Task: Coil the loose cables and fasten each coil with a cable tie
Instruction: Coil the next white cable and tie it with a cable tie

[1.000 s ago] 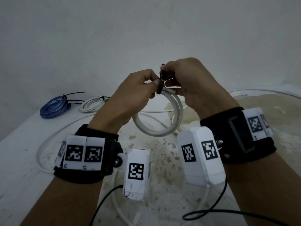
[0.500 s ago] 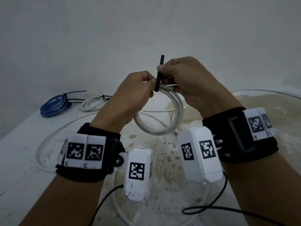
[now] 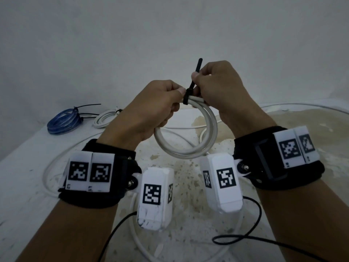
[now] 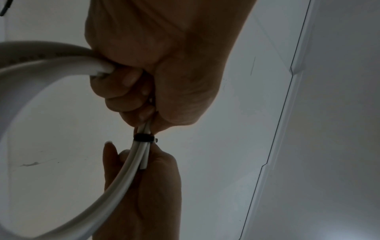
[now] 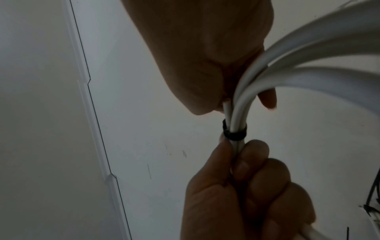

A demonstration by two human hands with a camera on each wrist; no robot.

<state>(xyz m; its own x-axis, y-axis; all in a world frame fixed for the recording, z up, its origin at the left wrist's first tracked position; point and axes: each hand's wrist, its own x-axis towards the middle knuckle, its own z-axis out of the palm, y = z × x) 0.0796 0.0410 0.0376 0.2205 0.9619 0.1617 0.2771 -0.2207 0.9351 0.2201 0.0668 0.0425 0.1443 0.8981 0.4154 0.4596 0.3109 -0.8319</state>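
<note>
Both hands are up in front of the pale wall, working one coil. The left hand (image 3: 149, 108) has its fingers (image 4: 123, 95) curled tight round the thick grey-white round cable coil (image 3: 198, 146), gripping the bundle just left of the tie. The black plastic cable tie (image 3: 187, 96) is looped round the strands at the top of the coil, and in the wrist views it sits as a snug dark band between the two hands. The right hand (image 3: 219, 86) pinches the tie's tail between thumb and forefinger, with the free end poking up and left past the knuckles. In the left wrist view one cut cable end lies just beyond the band, against the right hand.

The coil hangs in the air below the hands, above the stained white surface (image 3: 22, 186) and not touching it.

Far left on that surface lies a blue cable coil (image 3: 64, 122) with black tie tails sticking out to the right. Just beside it, to the right, sits a small thin white cable coil (image 3: 105, 119), also tied. A long loose white cable (image 3: 51, 167) loops across the surface beneath the wrists. A thin black lead (image 3: 245, 237) curls near the right forearm.
</note>
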